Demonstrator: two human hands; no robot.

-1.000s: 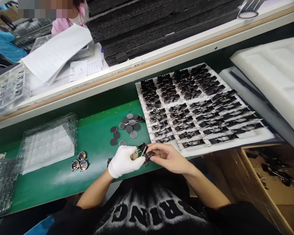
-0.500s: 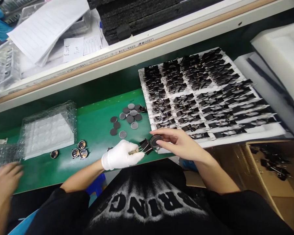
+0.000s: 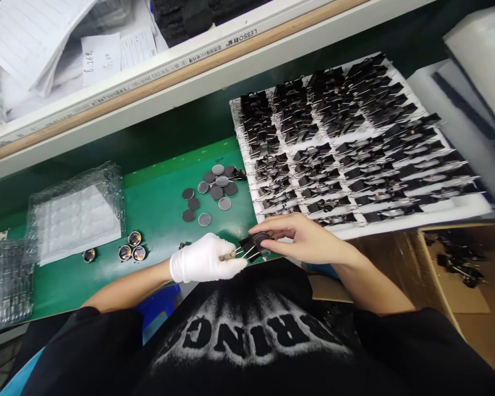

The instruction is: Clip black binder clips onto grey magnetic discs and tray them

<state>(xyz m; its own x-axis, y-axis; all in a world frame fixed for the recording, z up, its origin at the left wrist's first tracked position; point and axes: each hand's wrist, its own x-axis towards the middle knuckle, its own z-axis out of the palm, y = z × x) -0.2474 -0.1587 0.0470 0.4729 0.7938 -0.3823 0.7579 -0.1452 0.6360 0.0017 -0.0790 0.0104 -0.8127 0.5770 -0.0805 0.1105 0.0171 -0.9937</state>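
My left hand, in a white glove, is closed around the wire handles of a black binder clip. With bare fingers, my right hand pinches a round dark disc-shaped part at its edge. Clip and disc meet between my hands; whether the jaws grip the disc I cannot tell. Beyond my hands lies a loose group of flat round discs, some black and some grey. To the right, a white foam tray carries many black binder clips in rows, several with round parts in them.
Several round parts with coppery insides sit on the green table at left. Clear plastic trays are behind them. A shelf edge runs across the back. At lower right is a cardboard box with black clips.
The clip and the disc have come together and overlap more. Another person's hand at the far left has gone out of view. My view has shifted slightly.
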